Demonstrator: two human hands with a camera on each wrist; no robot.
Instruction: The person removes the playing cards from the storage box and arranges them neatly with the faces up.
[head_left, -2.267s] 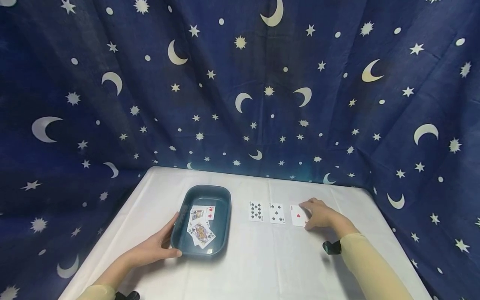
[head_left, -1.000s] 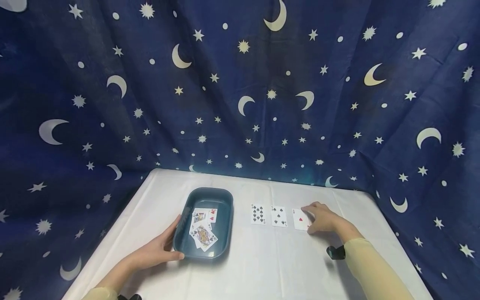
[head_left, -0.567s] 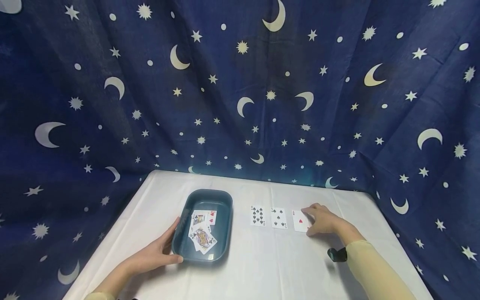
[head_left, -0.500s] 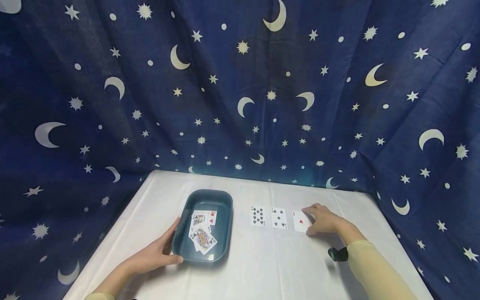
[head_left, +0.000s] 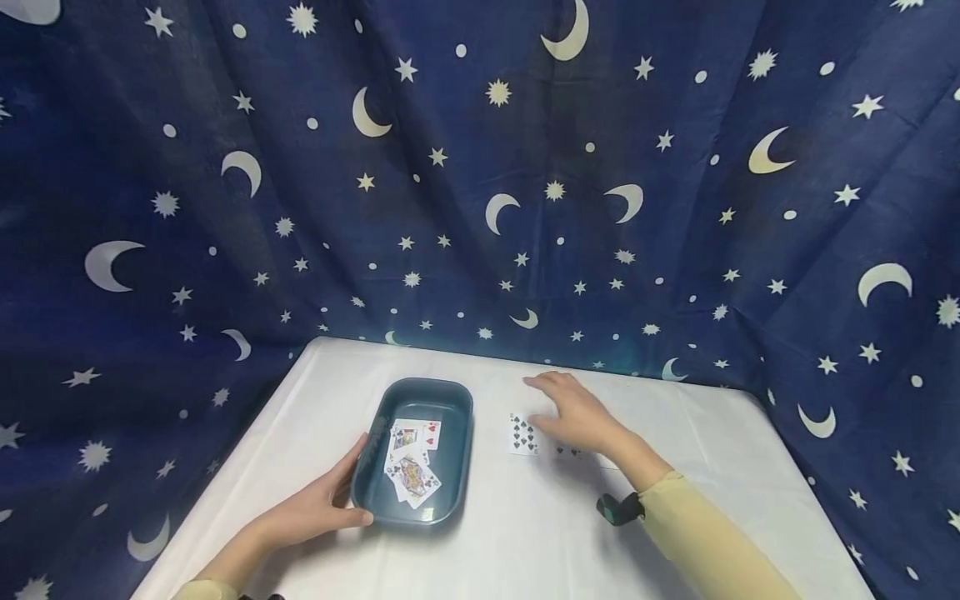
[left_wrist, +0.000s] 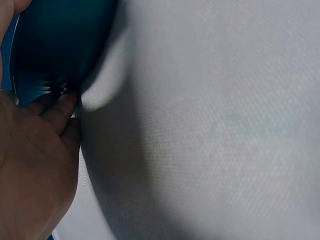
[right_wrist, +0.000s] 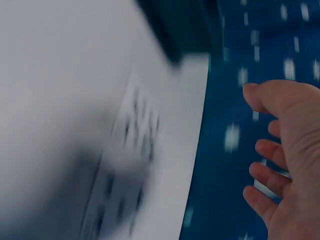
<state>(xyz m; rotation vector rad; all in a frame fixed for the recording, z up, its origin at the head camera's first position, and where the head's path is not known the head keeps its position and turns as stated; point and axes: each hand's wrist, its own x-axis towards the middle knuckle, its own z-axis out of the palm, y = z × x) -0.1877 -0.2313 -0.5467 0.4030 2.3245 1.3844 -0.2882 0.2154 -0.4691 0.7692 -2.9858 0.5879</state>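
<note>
A dark teal tray (head_left: 462,450) stands on the white table. In it lie several overlapping playing cards (head_left: 416,481), with a club face card on top. My left hand (head_left: 311,508) holds the tray by its near left corner, thumb at the front and fingers along the side. The left wrist view shows my left fingers (left_wrist: 60,112) against the tray's outer wall. Above the table, my right hand (head_left: 585,417) holds nothing, fingers spread. Beneath it are a spade card (head_left: 517,443) and another, mostly hidden spade card (head_left: 568,452). Both look blurred in the right wrist view.
A white cloth covers the table (head_left: 495,542). Dark blue curtain (head_left: 450,208) with moons and stars hangs behind and at both sides. A thin white edge shows below my right wrist; most of the heart card there is hidden.
My right hand has let go of the heart card and moved left over the spade cards, its fingers spreading. The left hand and tray have stayed put; the view has shifted slightly.
</note>
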